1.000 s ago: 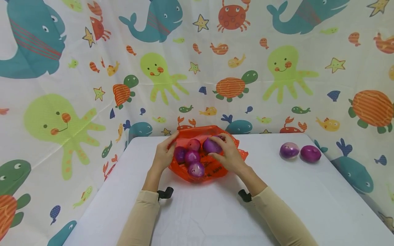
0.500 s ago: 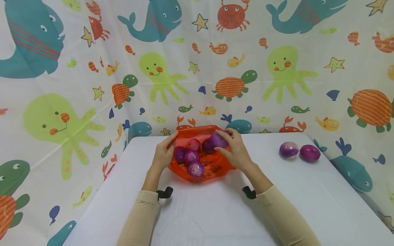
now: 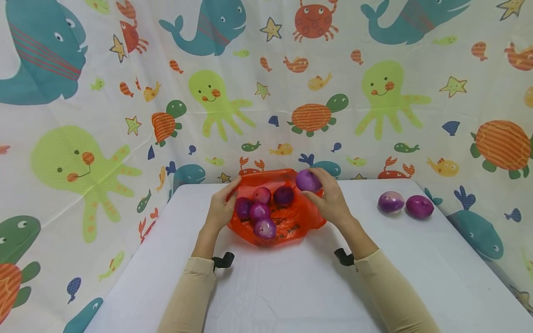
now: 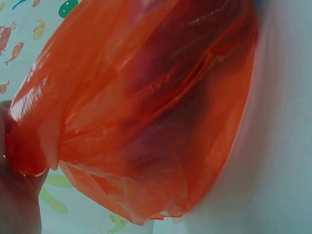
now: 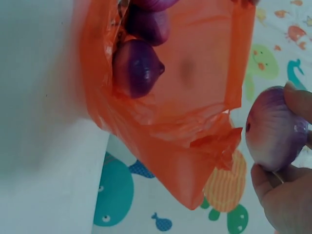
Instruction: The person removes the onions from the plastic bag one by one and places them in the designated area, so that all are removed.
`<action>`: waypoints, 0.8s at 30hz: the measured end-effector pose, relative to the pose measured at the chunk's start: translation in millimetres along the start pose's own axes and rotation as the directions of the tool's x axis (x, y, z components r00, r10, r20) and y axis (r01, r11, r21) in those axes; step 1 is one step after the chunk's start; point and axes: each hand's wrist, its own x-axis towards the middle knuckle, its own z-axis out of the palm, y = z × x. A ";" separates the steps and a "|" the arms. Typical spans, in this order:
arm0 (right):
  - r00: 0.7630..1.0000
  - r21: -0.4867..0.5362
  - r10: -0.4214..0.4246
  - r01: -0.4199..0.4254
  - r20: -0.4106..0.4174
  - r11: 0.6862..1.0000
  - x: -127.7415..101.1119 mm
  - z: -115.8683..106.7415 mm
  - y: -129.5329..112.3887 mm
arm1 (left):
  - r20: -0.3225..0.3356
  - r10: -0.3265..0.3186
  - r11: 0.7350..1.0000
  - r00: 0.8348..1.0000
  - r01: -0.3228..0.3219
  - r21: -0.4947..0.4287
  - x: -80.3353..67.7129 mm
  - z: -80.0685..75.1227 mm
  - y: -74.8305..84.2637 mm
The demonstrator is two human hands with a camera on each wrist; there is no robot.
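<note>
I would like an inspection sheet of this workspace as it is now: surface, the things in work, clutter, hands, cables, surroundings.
Surface: white table, bare at the front.
Things in work: orange plastic bag lies open on the table with five purple onions inside; one more purple onion is held above the bag's right edge.
Clutter: two purple onions lie side by side on the table at the right, apart from the bag.
Hands: left hand grips the bag's left rim; right hand holds the lifted onion in its fingers.
Cables: nothing seen.
Surroundings: sea-animal printed curtain behind and at both sides.
</note>
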 end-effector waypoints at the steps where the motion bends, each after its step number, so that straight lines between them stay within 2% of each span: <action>1: 1.000 0.006 0.000 0.000 -0.007 1.000 0.6 -1.2 1.2 | -0.001 0.000 1.000 1.000 0.000 0.000 -0.1 -0.2 0.2; 8: 0.999 0.025 0.029 -0.028 -0.033 0.999 0.8 -11.1 10.3 | -0.003 0.007 1.000 1.000 -0.007 0.003 0.6 -0.6 -0.3; 24: 0.993 -0.043 0.112 -0.114 -0.045 0.993 -5.6 -37.1 32.5 | -0.007 0.001 1.000 1.000 -0.001 -0.004 -0.1 0.2 0.6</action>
